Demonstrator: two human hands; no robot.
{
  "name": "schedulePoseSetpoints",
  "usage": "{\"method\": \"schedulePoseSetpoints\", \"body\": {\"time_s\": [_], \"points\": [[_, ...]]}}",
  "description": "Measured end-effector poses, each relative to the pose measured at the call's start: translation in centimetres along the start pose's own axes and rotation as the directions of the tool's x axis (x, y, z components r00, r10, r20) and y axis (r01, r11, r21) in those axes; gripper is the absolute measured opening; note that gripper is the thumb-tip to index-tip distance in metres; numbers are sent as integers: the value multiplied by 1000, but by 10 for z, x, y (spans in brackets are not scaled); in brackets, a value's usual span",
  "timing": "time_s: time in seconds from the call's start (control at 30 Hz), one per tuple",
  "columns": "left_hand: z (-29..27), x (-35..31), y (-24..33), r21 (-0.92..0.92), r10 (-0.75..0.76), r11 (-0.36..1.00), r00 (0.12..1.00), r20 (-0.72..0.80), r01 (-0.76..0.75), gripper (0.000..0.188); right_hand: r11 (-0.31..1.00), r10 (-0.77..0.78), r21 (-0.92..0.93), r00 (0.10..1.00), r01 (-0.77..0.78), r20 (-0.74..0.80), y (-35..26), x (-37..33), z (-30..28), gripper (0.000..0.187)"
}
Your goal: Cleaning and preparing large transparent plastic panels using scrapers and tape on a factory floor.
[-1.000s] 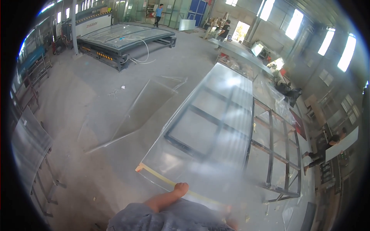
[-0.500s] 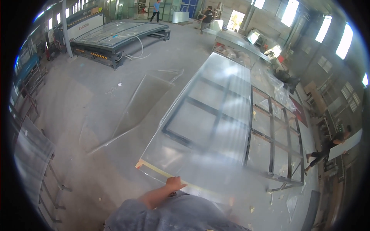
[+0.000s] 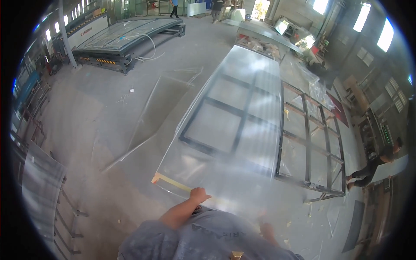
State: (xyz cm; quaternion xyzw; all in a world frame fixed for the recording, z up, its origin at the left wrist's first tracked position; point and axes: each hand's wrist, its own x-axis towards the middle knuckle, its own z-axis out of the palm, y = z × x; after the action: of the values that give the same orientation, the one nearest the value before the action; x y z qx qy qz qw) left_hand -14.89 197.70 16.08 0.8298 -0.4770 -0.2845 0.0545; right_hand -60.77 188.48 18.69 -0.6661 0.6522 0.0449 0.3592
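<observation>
A long, clear, glossy sheet [image 3: 203, 167] stretches away from my body over a dark metal frame, whose bars show through it. Yellow tape [image 3: 174, 181] runs along its near edge from the left corner. My left hand [image 3: 199, 196] is closed over that near edge in front of my grey shirt, with the fingers curled underneath. Farther right, my right hand [image 3: 265, 226] is at the sheet's near right corner. It looks faint and blurred there, and its fingers are hidden.
Uncovered bars of the dark frame [image 3: 307, 158] stand to the right. Loose clear film [image 3: 167, 97] lies on the floor at left. A large machine table [image 3: 130, 37] stands far left. At right, a person [image 3: 375, 167] carries a pale panel [image 3: 390, 169]; others stand at the back.
My view has shifted slightly. My right forearm has come into sight at the lower right. The left hand keeps its hold on the sheet's edge.
</observation>
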Motion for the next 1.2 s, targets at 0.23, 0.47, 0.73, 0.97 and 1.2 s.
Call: {"method": "schedulePoseSetpoints", "body": {"time_s": [0.23,0.47,0.73,0.97,1.2], "points": [[9,-2,-3,-32,-67,997,996,63,69,40,999,-52,12,998,51,34,40,13,7,46],[35,-6,9,22,-49,999,999,19,49,27,984,-42,175,999,40,7,49,14,2,49],[17,6,-1,-92,-148,985,989,8,148,24,968,68,239,997,-73,29,16,36,-12,58],[-16,-24,-42,-195,-228,952,972,55,235,49,905,285,336,958,-262,-21,-6,-9,-17,41],[-8,-5,-41,-195,203,963,977,64,-188,36,867,387,334,922,-369,14,-78,-52,38,42]]}}
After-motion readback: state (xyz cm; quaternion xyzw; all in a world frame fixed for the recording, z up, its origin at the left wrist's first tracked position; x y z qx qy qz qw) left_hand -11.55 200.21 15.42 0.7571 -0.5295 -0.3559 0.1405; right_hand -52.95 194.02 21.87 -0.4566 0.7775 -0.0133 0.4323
